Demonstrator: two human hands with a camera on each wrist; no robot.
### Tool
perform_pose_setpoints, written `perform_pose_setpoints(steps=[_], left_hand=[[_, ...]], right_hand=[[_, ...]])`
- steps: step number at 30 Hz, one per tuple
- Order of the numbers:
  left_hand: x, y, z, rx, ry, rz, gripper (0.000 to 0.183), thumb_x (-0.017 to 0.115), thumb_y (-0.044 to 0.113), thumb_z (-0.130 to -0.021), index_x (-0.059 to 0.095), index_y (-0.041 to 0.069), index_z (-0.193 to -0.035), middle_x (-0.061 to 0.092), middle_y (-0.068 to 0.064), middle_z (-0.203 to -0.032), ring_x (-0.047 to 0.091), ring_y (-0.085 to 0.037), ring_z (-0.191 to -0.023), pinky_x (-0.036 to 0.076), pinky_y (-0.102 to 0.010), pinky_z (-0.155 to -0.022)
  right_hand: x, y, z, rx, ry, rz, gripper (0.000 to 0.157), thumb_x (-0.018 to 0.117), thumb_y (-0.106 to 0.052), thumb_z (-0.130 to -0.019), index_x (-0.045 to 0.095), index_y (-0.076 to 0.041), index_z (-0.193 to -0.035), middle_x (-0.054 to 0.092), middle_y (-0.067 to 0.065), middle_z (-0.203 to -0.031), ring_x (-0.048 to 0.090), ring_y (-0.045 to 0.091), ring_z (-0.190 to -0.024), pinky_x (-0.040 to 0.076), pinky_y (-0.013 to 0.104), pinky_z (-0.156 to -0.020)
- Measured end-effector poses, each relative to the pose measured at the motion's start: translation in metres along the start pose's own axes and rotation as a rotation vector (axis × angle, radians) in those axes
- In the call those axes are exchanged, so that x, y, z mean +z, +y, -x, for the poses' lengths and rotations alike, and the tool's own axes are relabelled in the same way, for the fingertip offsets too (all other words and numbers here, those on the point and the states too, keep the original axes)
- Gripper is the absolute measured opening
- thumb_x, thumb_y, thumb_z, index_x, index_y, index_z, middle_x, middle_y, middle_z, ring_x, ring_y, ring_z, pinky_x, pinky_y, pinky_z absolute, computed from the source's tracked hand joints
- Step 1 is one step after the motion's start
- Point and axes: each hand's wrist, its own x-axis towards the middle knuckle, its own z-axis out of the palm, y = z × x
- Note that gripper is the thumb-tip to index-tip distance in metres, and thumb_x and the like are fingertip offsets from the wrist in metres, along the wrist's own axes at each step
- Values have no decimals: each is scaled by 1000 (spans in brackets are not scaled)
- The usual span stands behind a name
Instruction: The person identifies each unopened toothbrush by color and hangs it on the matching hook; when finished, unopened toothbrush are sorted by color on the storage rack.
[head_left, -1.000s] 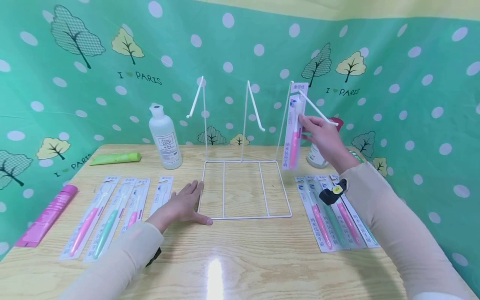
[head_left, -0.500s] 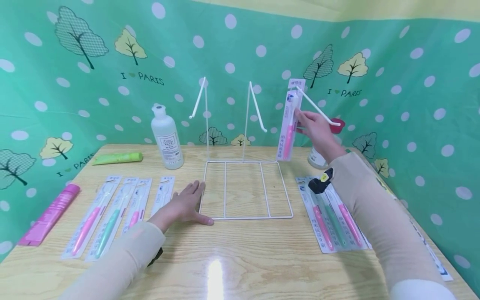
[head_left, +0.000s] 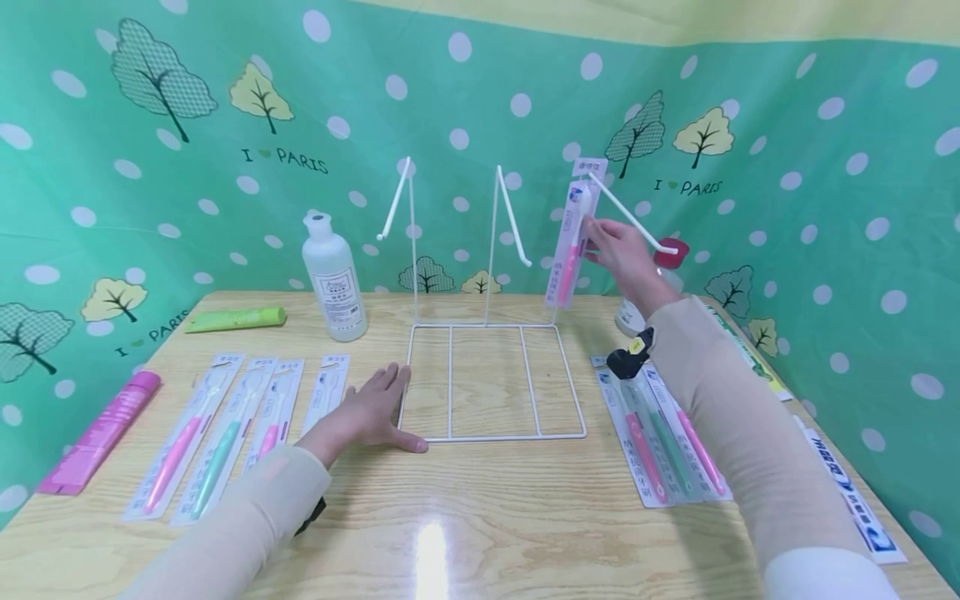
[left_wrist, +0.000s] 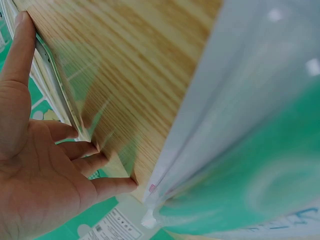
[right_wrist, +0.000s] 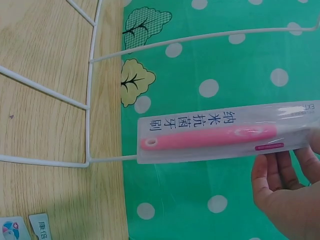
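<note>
Right hand: the right hand (head_left: 626,254) is raised at the rack's right hook (head_left: 630,218), fingers pinched on a packaged pink toothbrush (head_left: 572,242).
Pack position: the pack is held upright at the hook's upper end, above the far right corner of the table (head_left: 480,533); whether it is threaded on cannot be told.
Left hand: the left hand (head_left: 367,412) is laid flat, fingers straight, against the wire rack (head_left: 491,379) base's near left corner.
Progress: the other two hooks are seen bare; four packs (head_left: 232,425) lie by the left edge, more packs (head_left: 663,437) by the right.
Room: open wood is seen along the near edge; a white bottle (head_left: 333,279) stands near the far edge.
</note>
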Motion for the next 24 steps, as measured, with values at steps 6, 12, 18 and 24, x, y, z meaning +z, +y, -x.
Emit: perform_pose_setpoints(steps=[6,12,18,24], left_hand=[[1,0,-1,1,4,-4,124,70,66,-57,10,3,-145,5,-21,-149,5,-39,-135,7,-66,-99],[0,0,0,-1,5,-5,123,70,65,-58,10,2,-145,6,-21,-149,6,-39,-135,8,-67,-99],[-1,2,1,-8,5,-8,122,70,65,-58,11,2,-145,6,-22,-149,6,-39,-135,8,-66,-99],[-1,3,2,-4,4,-6,121,71,64,-59,11,2,-145,6,-22,-149,6,-40,-135,7,-66,-99]], right_hand=[[-2,1,-3,-7,-17,30,47,46,-39,-92,50,-6,-125,50,11,-126,44,22,-118,36,37,-99],[-5,3,-4,-16,-28,77,46,43,-40,-94,50,-7,-124,50,9,-125,45,21,-116,37,39,-98],[-15,10,-1,-30,-16,244,52,43,-44,-92,43,-10,-132,44,9,-132,41,24,-121,38,39,-97],[-31,18,15,23,-4,409,57,47,-53,-88,44,-17,-132,42,9,-133,43,30,-119,35,49,-97]])
